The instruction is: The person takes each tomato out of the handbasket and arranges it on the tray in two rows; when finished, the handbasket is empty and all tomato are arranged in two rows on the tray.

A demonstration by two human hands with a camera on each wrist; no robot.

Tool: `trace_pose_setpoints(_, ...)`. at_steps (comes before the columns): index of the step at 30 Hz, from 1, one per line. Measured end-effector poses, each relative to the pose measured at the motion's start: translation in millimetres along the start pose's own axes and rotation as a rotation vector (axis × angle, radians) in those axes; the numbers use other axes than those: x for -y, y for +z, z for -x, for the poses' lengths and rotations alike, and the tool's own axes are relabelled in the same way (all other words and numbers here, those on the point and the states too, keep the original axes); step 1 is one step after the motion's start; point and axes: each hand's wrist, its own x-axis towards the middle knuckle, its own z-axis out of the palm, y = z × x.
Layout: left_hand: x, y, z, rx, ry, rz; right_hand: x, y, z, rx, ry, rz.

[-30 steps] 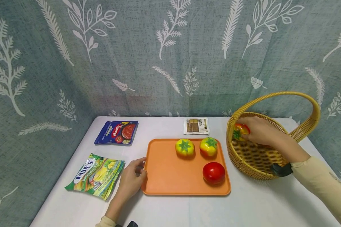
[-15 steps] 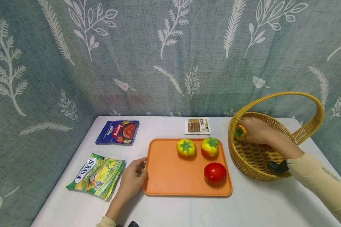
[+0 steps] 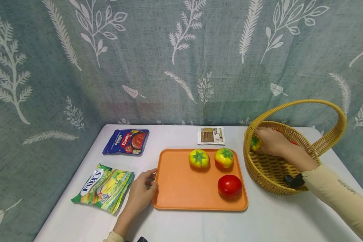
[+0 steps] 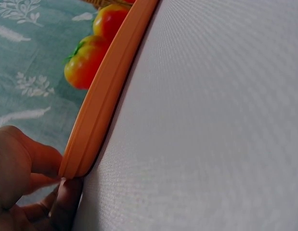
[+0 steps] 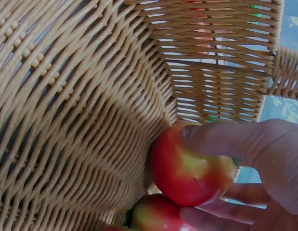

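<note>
Fruit [image 3: 255, 143] partly behind right hand [image 3: 271, 142]

Table [image 3: 175, 227]: white surface. Orange tray [image 3: 181, 181] is lying flat near the middle. Wicker basket [image 3: 260, 176] is standing just beside the tray's right edge. Blue Barilla pouch [image 3: 126, 142] is lying far left, green FOX'S bag [image 3: 104, 188] nearer. White-and-brown packet [image 3: 211, 135] is resting behind the tray, near its far edge.

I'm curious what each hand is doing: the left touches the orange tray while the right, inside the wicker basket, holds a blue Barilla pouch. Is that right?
Not quite: the right hand holds a red-and-yellow tomato, not the blue Barilla pouch, as the right wrist view shows. The rest is right.
</note>
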Motion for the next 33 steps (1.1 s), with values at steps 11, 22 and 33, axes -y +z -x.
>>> trace_pose_setpoints(11, -1.2, -0.1, 0.6, -0.005, -0.001, 0.004, 6.4, -16.2, 9.6, 0.022, 0.030, -0.019)
trace_pose_setpoints(22, -1.1, 0.8, 0.0, -0.003, -0.008, -0.008, 11.7, -31.2, 33.2, -0.018, 0.017, -0.030)
trace_pose_setpoints(33, -0.9, 0.8, 1.0, -0.015, 0.014, 0.000, 23.2, -34.3, 65.0, -0.172, 0.027, -0.069)
